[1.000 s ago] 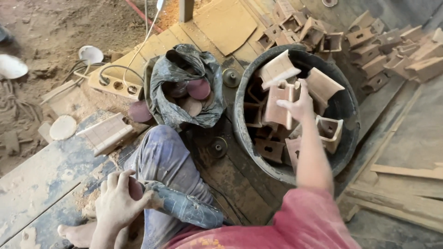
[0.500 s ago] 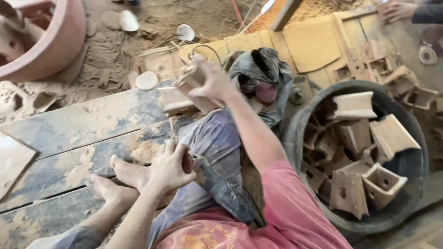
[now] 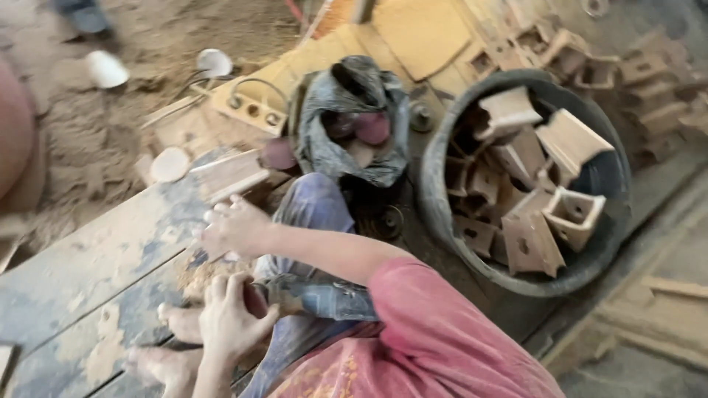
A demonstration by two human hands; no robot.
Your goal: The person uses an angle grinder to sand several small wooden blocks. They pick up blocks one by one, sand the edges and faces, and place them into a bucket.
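Wooden planking, dusty and paint-stained, lies beneath both hands and serves as the work surface. The left hand is closed around a small dark reddish object, apparently a sanding pad, kept low against the leg for support. Just above it, the right hand is closed on a pale, flat-sided wooden block, steadied over the planking; blur obscures the grip. Far right of the hands, a black tub contains similar hollow wooden pieces.

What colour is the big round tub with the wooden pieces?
Black tub, seen in the head view.
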